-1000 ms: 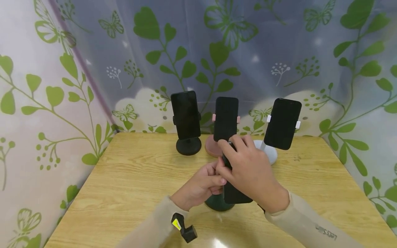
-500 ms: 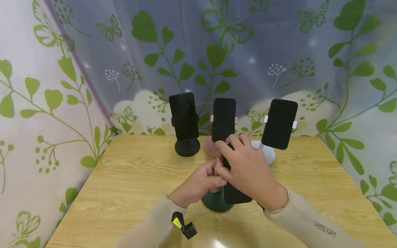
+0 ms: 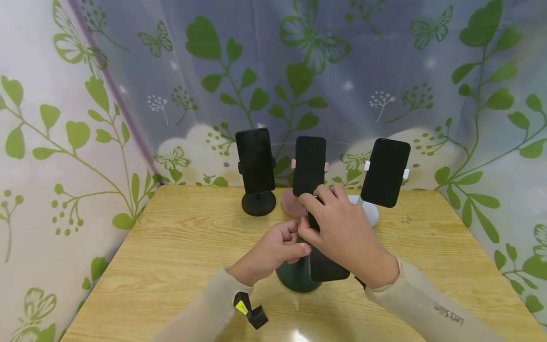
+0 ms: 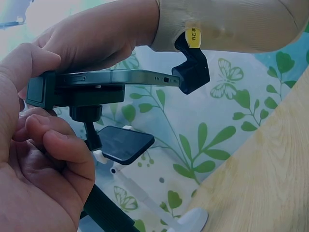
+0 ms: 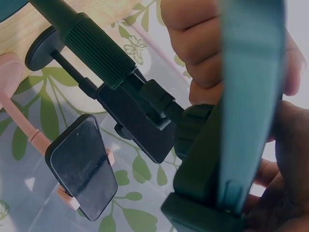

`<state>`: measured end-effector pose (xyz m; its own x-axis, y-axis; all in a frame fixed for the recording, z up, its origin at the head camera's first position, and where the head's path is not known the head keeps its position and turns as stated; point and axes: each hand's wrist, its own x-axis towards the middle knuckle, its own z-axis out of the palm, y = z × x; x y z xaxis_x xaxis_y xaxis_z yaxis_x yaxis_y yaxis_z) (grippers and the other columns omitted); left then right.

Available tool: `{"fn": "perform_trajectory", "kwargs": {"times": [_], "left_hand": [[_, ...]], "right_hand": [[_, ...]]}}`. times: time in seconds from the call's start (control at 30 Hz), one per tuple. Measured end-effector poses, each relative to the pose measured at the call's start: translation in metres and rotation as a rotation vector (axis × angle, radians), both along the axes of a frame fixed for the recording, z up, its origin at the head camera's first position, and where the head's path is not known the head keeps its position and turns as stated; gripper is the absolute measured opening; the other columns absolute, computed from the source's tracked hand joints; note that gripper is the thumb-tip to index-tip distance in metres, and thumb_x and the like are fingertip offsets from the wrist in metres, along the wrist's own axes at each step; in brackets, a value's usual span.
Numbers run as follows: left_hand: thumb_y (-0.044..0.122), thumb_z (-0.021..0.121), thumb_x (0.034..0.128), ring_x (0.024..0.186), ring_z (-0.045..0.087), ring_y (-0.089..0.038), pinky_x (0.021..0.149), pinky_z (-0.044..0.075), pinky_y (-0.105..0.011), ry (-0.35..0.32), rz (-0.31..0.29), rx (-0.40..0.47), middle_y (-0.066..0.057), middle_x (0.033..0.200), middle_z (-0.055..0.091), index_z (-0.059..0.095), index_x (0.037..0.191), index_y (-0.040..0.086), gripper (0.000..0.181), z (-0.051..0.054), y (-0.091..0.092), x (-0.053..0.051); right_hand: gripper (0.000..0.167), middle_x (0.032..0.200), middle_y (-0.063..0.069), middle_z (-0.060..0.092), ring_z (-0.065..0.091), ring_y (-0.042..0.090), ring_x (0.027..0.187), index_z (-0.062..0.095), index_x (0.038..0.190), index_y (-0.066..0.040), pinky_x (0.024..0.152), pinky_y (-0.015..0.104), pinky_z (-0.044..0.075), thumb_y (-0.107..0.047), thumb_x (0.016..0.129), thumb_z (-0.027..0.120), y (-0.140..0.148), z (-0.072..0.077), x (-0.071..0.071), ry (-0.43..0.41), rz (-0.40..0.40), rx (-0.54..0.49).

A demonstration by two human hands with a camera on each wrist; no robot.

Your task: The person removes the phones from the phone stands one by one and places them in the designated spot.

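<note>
A smartphone (image 3: pixel 326 268) with a dark screen sits in the clamp (image 4: pixel 42 92) of a dark green phone stand, whose round base (image 3: pixel 297 279) is on the table. My left hand (image 3: pixel 275 249) pinches the side of that clamp, thumb on it and fingers curled below, as the left wrist view shows. Over the phone's upper part lies my right hand (image 3: pixel 342 232), gripping it with bent fingers and covering much of the screen. The stand's ribbed green post (image 5: pixel 100 50) runs down from the clamp in the right wrist view.
Behind, three more phones stand in holders: one on a black stand (image 3: pixel 258 203), one on a pink stand (image 3: pixel 292 204), one on a white stand (image 3: pixel 371 214). All share the wooden table (image 3: pixel 179 256). A leaf-patterned curtain (image 3: pixel 248 61) hangs at the table's back edge.
Both hands keep their holds on the clamp and the phone. The view has shifted slightly, and a little more of the green base shows beside the phone.
</note>
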<state>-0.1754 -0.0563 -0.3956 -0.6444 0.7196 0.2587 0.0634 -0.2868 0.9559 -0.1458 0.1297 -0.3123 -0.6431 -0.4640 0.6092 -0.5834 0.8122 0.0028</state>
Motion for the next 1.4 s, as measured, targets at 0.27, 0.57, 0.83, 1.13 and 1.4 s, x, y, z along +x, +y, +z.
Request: {"fn": "perform_trajectory", "kwargs": {"times": [0.27, 0.57, 0.83, 1.13, 1.4], "left_hand": [[0.041, 0.076, 0.0950, 0.049, 0.028, -0.011, 0.053, 0.029, -0.024, 0.007, 0.020, 0.011, 0.006, 0.057, 0.035, 0.055, 0.133, -0.005, 0.063, -0.003, 0.000, 0.001], [0.040, 0.078, 0.0940, 0.051, 0.029, -0.010, 0.056, 0.030, -0.025, -0.044, -0.016, 0.027, 0.007, 0.059, 0.035, 0.056, 0.132, 0.001, 0.059, -0.006, 0.003, 0.003], [0.041, 0.077, 0.0944, 0.053, 0.031, -0.011, 0.057, 0.032, -0.024, -0.041, -0.046, 0.053, 0.008, 0.061, 0.037, 0.060, 0.121, 0.009, 0.045, -0.005, 0.005, 0.005], [0.045, 0.079, 0.0919, 0.055, 0.034, -0.009, 0.059, 0.032, -0.026, -0.060, -0.052, 0.048, 0.009, 0.061, 0.038, 0.060, 0.110, 0.013, 0.040, -0.005, 0.004, 0.003], [0.036, 0.075, 0.0956, 0.053, 0.032, -0.011, 0.060, 0.032, -0.025, -0.056, -0.055, 0.067, 0.006, 0.059, 0.036, 0.059, 0.106, 0.013, 0.030, -0.005, 0.005, 0.000]], "right_hand": [[0.025, 0.091, 0.002, 0.055, 0.047, 0.025, 0.079, 0.069, 0.113, -0.014, 0.043, 0.028, 0.032, -0.021, 0.088, 0.067, 0.001, 0.000, -0.001, -0.029, -0.007, -0.016], [0.026, 0.090, 0.001, 0.056, 0.044, 0.021, 0.075, 0.068, 0.113, -0.013, 0.048, 0.028, 0.035, -0.020, 0.087, 0.067, 0.006, 0.003, 0.000, -0.057, -0.006, -0.029], [0.025, 0.089, 0.000, 0.054, 0.046, 0.021, 0.078, 0.068, 0.112, -0.013, 0.053, 0.028, 0.037, -0.019, 0.088, 0.064, 0.011, 0.005, 0.001, -0.064, 0.035, -0.066], [0.025, 0.087, -0.001, 0.052, 0.047, 0.019, 0.079, 0.068, 0.111, -0.012, 0.059, 0.030, 0.041, -0.018, 0.087, 0.065, 0.012, 0.008, 0.002, -0.062, 0.056, -0.078], [0.024, 0.087, -0.002, 0.050, 0.045, 0.018, 0.078, 0.067, 0.111, -0.011, 0.055, 0.028, 0.039, -0.018, 0.088, 0.063, 0.014, 0.007, 0.001, -0.008, 0.110, -0.102]]}}
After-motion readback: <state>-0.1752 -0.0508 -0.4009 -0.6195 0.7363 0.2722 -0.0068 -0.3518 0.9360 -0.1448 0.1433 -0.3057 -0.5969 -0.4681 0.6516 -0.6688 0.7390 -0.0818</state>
